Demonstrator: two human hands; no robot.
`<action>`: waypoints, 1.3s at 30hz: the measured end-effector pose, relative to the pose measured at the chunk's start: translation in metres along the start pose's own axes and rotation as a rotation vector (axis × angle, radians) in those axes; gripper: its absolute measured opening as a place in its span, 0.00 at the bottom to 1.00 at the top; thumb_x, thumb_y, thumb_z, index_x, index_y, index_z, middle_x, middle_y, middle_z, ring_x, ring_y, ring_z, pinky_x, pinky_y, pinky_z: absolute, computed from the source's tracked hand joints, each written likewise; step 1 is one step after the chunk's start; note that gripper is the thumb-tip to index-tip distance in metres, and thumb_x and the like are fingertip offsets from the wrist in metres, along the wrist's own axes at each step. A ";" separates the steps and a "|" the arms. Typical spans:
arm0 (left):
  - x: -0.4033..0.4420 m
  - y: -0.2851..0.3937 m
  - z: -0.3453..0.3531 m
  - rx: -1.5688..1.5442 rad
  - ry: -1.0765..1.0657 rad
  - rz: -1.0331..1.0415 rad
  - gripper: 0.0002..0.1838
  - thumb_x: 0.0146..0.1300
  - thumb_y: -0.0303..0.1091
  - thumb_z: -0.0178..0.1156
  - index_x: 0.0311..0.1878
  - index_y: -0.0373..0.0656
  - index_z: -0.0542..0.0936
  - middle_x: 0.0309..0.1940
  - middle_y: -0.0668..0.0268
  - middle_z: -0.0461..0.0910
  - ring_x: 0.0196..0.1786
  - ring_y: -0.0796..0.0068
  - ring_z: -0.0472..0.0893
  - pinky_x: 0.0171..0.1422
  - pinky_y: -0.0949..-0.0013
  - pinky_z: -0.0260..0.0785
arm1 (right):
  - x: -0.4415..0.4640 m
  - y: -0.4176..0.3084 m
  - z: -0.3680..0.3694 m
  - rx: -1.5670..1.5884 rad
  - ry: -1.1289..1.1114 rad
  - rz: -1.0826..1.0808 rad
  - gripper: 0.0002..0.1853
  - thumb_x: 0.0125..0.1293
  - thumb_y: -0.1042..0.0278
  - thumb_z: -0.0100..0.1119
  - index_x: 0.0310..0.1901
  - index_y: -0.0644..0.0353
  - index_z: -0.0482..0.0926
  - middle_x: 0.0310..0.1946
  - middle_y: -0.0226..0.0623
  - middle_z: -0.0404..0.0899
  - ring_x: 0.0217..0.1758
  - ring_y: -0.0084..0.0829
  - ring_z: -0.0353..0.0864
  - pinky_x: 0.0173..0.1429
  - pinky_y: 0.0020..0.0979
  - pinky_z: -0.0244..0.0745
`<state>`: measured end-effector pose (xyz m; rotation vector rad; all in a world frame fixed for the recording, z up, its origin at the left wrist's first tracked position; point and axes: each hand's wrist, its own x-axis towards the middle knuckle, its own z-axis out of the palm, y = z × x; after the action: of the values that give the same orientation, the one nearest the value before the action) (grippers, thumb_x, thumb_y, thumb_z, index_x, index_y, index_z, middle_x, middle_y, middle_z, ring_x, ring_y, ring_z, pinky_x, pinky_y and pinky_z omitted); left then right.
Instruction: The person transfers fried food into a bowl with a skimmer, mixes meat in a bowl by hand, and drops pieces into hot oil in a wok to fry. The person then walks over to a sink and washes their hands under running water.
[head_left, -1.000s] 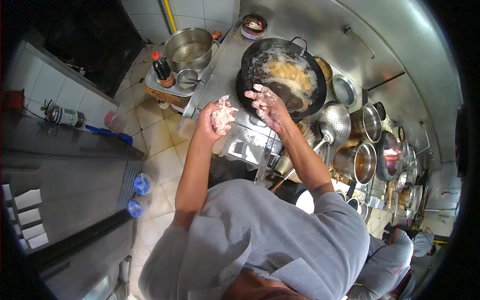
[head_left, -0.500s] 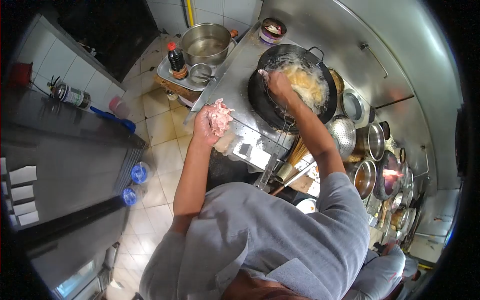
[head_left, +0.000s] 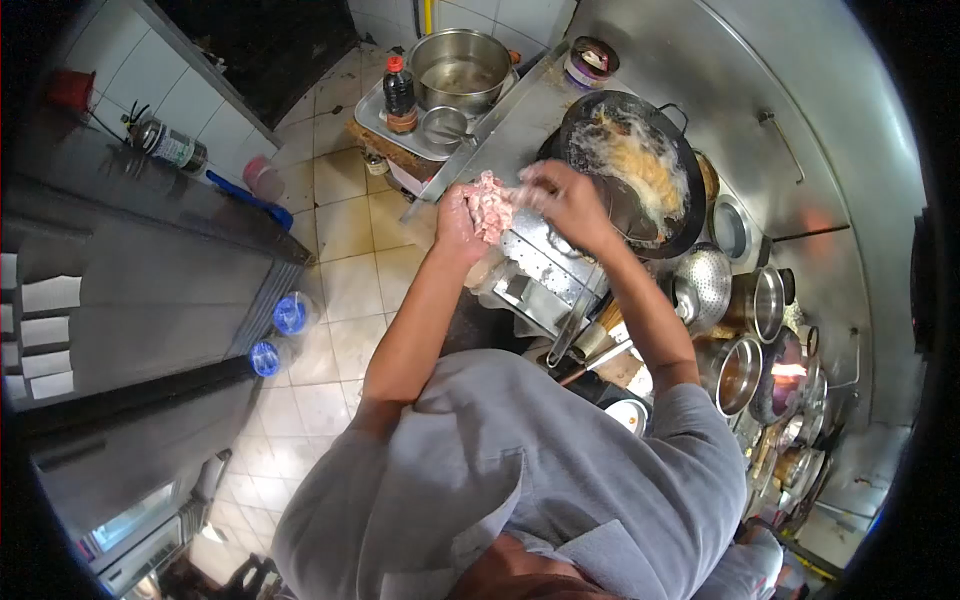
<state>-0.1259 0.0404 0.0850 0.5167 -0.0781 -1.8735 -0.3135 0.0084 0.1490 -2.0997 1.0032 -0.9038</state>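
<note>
Pale pink coated raw pieces (head_left: 491, 208) lie heaped in my left hand (head_left: 458, 222), whose fingers are curled round them. Just to the right, my right hand (head_left: 568, 203) reaches back toward the heap, its fingertips at a bit of it; motion blurs them, so its grip is unclear. Behind my right hand stands a black wok (head_left: 689, 222) of bubbling oil, with golden pieces (head_left: 640, 165) frying in it.
A perforated ladle (head_left: 708, 285) and metal pots (head_left: 737, 372) stand right of the wok. At the back left are a large pot (head_left: 459, 75), a red-capped bottle (head_left: 400, 98) and a small saucepan (head_left: 443, 125) on a tray. Another person (head_left: 750, 565) is at lower right.
My right hand went over the wok, then came back left beside the heap in my left hand. The whole view has shifted, with the surroundings now further right.
</note>
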 end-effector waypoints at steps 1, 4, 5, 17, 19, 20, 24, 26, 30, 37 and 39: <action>0.003 0.000 -0.001 0.004 -0.004 -0.009 0.19 0.54 0.38 0.49 0.45 0.37 0.76 0.35 0.57 0.80 0.35 0.59 0.81 0.37 0.60 0.75 | -0.009 -0.024 0.006 -0.057 -0.044 -0.042 0.19 0.53 0.66 0.70 0.45 0.64 0.80 0.38 0.47 0.79 0.41 0.45 0.80 0.46 0.38 0.76; -0.001 -0.011 0.021 0.061 -0.012 0.025 0.17 0.56 0.38 0.48 0.44 0.37 0.76 0.35 0.59 0.80 0.35 0.61 0.81 0.37 0.61 0.75 | -0.025 -0.050 0.017 -0.346 -0.028 -0.022 0.22 0.52 0.70 0.70 0.49 0.63 0.79 0.41 0.47 0.77 0.42 0.44 0.79 0.45 0.34 0.74; -0.002 -0.015 0.022 0.066 -0.022 0.009 0.17 0.56 0.38 0.48 0.44 0.37 0.76 0.35 0.59 0.80 0.35 0.61 0.81 0.37 0.61 0.75 | -0.027 -0.052 0.017 -0.344 -0.022 0.019 0.23 0.50 0.71 0.70 0.50 0.63 0.79 0.40 0.48 0.77 0.41 0.47 0.78 0.44 0.35 0.74; 0.015 -0.028 0.010 0.129 -0.119 -0.201 0.09 0.61 0.40 0.54 0.39 0.46 0.75 0.28 0.64 0.79 0.23 0.73 0.77 0.20 0.72 0.67 | -0.039 -0.025 -0.017 1.249 0.207 0.711 0.08 0.65 0.75 0.54 0.45 0.66 0.77 0.34 0.33 0.80 0.34 0.23 0.78 0.37 0.23 0.74; 0.012 -0.023 0.016 0.090 -0.070 -0.264 0.11 0.54 0.39 0.54 0.39 0.46 0.75 0.28 0.62 0.77 0.22 0.71 0.73 0.19 0.73 0.66 | -0.046 -0.018 -0.021 1.369 0.220 0.649 0.07 0.64 0.76 0.51 0.43 0.64 0.75 0.35 0.36 0.79 0.35 0.26 0.78 0.39 0.24 0.76; 0.011 -0.021 0.019 0.088 -0.062 -0.249 0.12 0.53 0.38 0.55 0.40 0.45 0.75 0.28 0.61 0.77 0.22 0.70 0.74 0.19 0.73 0.66 | -0.049 -0.016 -0.023 1.565 0.181 0.614 0.06 0.63 0.75 0.51 0.41 0.63 0.74 0.34 0.37 0.78 0.36 0.28 0.78 0.39 0.24 0.76; 0.012 -0.023 0.021 0.069 -0.073 -0.206 0.12 0.53 0.37 0.54 0.40 0.43 0.75 0.29 0.59 0.78 0.22 0.67 0.76 0.20 0.71 0.68 | -0.061 -0.002 -0.021 1.696 0.269 0.618 0.06 0.67 0.66 0.53 0.37 0.60 0.73 0.36 0.46 0.80 0.30 0.33 0.79 0.32 0.24 0.77; 0.015 -0.024 0.016 0.071 -0.083 -0.224 0.12 0.53 0.36 0.54 0.41 0.43 0.75 0.29 0.58 0.78 0.22 0.66 0.76 0.20 0.70 0.69 | -0.067 0.003 -0.023 1.658 0.326 0.616 0.09 0.68 0.64 0.55 0.35 0.61 0.75 0.42 0.50 0.79 0.27 0.29 0.75 0.28 0.23 0.73; 0.013 -0.022 0.019 0.120 -0.082 -0.191 0.14 0.54 0.34 0.54 0.43 0.40 0.75 0.31 0.55 0.78 0.24 0.65 0.77 0.22 0.69 0.72 | -0.071 -0.007 -0.030 1.597 0.458 0.616 0.07 0.67 0.67 0.59 0.36 0.62 0.76 0.50 0.49 0.76 0.27 0.24 0.71 0.29 0.21 0.69; 0.013 -0.024 0.025 0.180 -0.079 -0.103 0.21 0.54 0.30 0.53 0.53 0.42 0.73 0.43 0.58 0.77 0.34 0.66 0.77 0.26 0.70 0.72 | -0.094 0.042 -0.061 1.262 0.512 0.716 0.23 0.69 0.43 0.56 0.26 0.51 0.65 0.20 0.26 0.65 0.22 0.20 0.62 0.25 0.23 0.57; 0.013 -0.026 0.025 0.188 -0.036 -0.051 0.22 0.54 0.30 0.53 0.55 0.43 0.73 0.44 0.60 0.77 0.36 0.66 0.77 0.27 0.70 0.73 | -0.102 0.046 -0.084 1.158 0.413 0.798 0.22 0.70 0.45 0.55 0.24 0.49 0.64 0.16 0.23 0.61 0.17 0.20 0.57 0.21 0.24 0.52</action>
<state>-0.1624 0.0334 0.0958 0.6186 -0.2694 -1.9359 -0.4459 0.0488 0.1297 -0.4919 1.0028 -1.0909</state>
